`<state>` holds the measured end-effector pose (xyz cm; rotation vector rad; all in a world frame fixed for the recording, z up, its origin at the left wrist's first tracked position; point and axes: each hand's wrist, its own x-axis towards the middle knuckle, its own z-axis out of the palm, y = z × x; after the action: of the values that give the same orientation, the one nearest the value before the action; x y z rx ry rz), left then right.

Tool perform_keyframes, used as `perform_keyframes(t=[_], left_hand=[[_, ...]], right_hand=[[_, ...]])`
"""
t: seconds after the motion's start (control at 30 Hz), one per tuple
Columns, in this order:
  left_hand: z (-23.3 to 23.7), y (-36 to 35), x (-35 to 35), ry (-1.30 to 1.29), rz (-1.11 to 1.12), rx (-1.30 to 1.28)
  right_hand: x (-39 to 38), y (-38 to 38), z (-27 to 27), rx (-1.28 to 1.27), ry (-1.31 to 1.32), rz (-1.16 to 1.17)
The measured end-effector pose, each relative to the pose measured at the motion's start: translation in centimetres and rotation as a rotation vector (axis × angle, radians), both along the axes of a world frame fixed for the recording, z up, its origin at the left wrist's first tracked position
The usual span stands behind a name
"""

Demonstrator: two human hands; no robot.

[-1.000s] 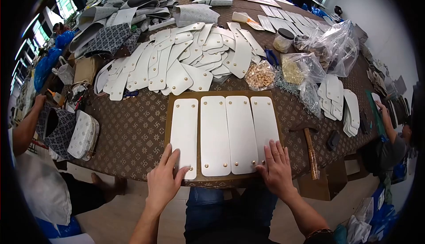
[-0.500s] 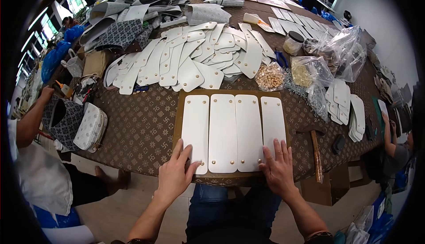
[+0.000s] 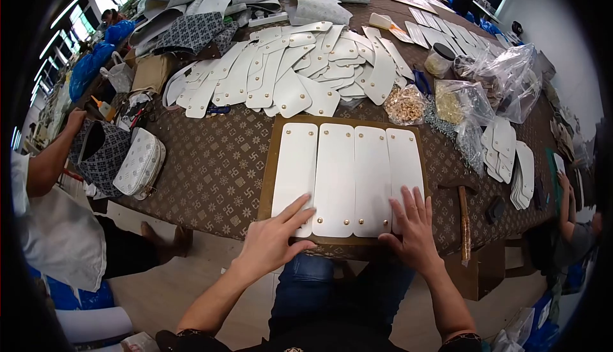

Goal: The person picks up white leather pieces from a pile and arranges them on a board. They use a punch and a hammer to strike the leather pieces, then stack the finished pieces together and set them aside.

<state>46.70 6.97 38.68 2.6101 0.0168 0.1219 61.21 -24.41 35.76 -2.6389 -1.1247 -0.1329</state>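
Several white strips with rounded ends and brass-coloured snap studs lie side by side on a brown board (image 3: pixel 271 167) at the table's front edge. My left hand (image 3: pixel 276 234) rests with its fingers stretched over the lower part of the leftmost strip (image 3: pixel 295 167). On the other side, my right hand (image 3: pixel 415 232) lies with spread fingers on the lower part of the rightmost strip (image 3: pixel 406 160). Its thumb is near the lower right stud of the neighbouring strip (image 3: pixel 372 176). Both hands cover the lower studs of the outer strips.
A large heap of white studded pieces (image 3: pixel 300 65) lies behind the board. Bags of brass-coloured studs (image 3: pixel 406 104) and other small parts stand at the right. A hammer (image 3: pixel 465 221) lies right of the board. Another person (image 3: pixel 57 205) sits at the left beside a pouch (image 3: pixel 142 164).
The rightmost strip has moved left, closing the gap beside its neighbour. My left hand has shifted right, further onto the leftmost strip. The whole view has shifted slightly.
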Motion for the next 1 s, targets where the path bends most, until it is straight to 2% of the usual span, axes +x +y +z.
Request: perform_keyframes(t=[0.07,0.37,0.5,0.7,0.77,0.87,1.0], left_hand=[[-0.6,-0.2,0.6,-0.034,-0.09,0.015],[-3.0,-0.9,2.2,-0.209,-0.1,0.117],[-3.0,-1.4,2.2,-0.216,-0.075,0.124],[-2.1,-0.6,1.6,-0.145,-0.16,0.063],[-1.7,0.4,1.0,-0.14,-0.154,-0.091],[-0.6,3.0,-0.3,-0.009,-0.007,0.002],[-1.9,4.4,-1.0,-0.102,0.0,0.047]], right_hand=[[-0.2,-0.3,-0.1,-0.052,0.029,0.097],[2.8,-0.6,-0.2,-0.091,0.053,0.159],[3.3,-0.5,0.1,-0.092,0.059,0.175],[2.9,-1.1,0.4,-0.089,0.079,0.171],[2.7,-1.2,0.3,-0.083,0.058,0.181],[2.7,-1.3,0.2,-0.074,0.043,0.181],[2.8,-1.1,0.3,-0.07,0.091,0.181]])
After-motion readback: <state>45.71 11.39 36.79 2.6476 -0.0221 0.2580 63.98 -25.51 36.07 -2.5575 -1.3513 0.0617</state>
